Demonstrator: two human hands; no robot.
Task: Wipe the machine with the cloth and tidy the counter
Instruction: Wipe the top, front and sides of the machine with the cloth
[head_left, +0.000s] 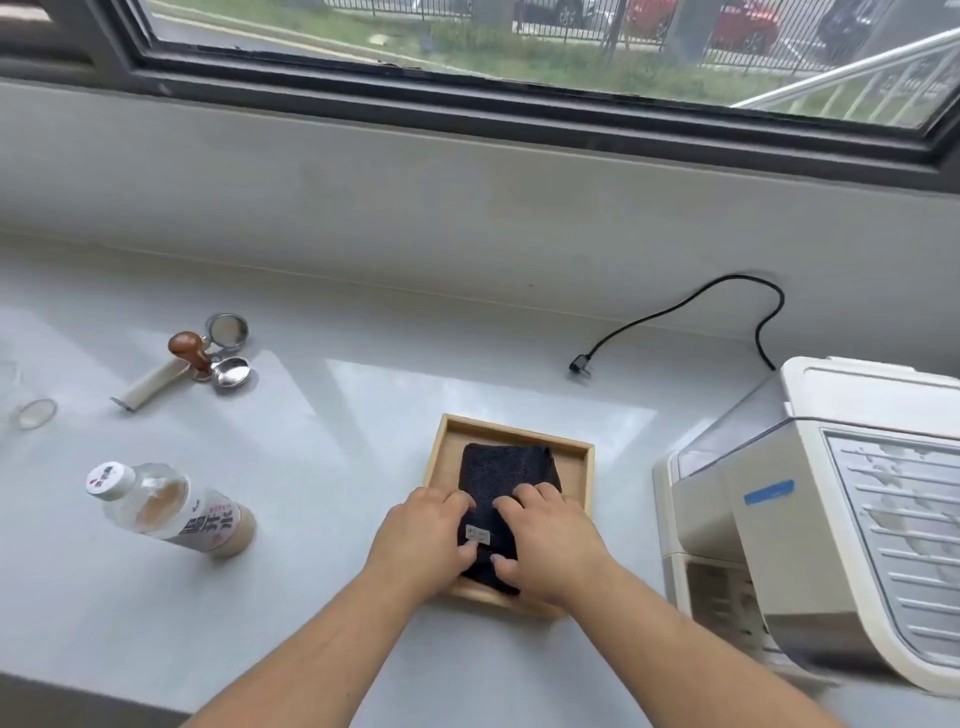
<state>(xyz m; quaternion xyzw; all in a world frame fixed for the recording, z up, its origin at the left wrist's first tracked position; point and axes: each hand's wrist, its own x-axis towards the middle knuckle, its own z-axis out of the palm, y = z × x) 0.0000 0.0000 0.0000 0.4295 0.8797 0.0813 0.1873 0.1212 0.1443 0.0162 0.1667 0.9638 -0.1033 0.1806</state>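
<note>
- Our left hand (421, 540) and right hand (550, 540) press flat, fingers spread, on the folded dark cloth (506, 478) in the wooden tray (582, 467).
- Judging by this, the coffee machine (810, 509) at right awaits wiping; the bottle (171, 509) and tamper (189, 353) at left remain untidied.

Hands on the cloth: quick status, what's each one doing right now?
Left hand: open, fingers flat on the folded dark cloth in the wooden tray; no grip.
Right hand: open, pressing flat on the same cloth; no grip.
</note>
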